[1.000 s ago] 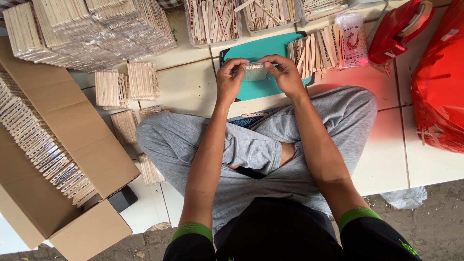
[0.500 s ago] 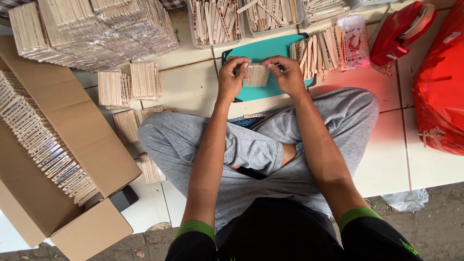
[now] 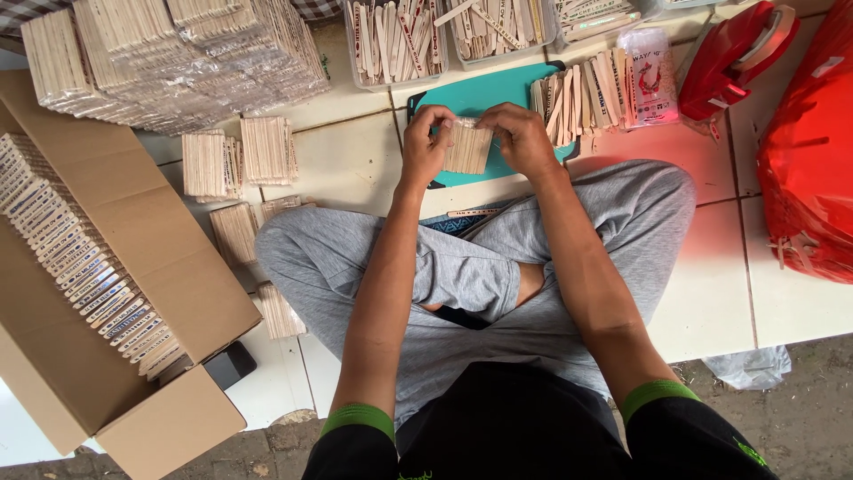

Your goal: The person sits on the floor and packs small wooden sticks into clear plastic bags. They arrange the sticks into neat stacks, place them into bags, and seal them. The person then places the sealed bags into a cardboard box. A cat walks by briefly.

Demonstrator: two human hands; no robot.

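Wooden flat sticks, gathered into a small bundle of sticks (image 3: 468, 147), sit upright between both hands at upper centre of the frame, held just above a teal cutting mat (image 3: 498, 93) on the white tiled floor (image 3: 711, 293). The left hand (image 3: 425, 142) pinches the bundle's left edge with fingers curled over its top; the right hand (image 3: 524, 138) closes on the right edge the same way, so both hands are narrow and gripping the bundle. A thin clear wrap seems to cover the sticks, though this is hard to tell.

Right of the mat lie loose sticks (image 3: 577, 93) and a small printed packet (image 3: 650, 76), then a red tape dispenser (image 3: 733, 58) and a red plastic bag (image 3: 809, 178) at the right edge. Clear trays of sticks (image 3: 444, 36) stand along the top. Wrapped stacks (image 3: 178, 62) fill the upper left, with smaller bundles (image 3: 235, 160) below them. An open cardboard box (image 3: 98, 293) at lower left holds rows of packed sticks.
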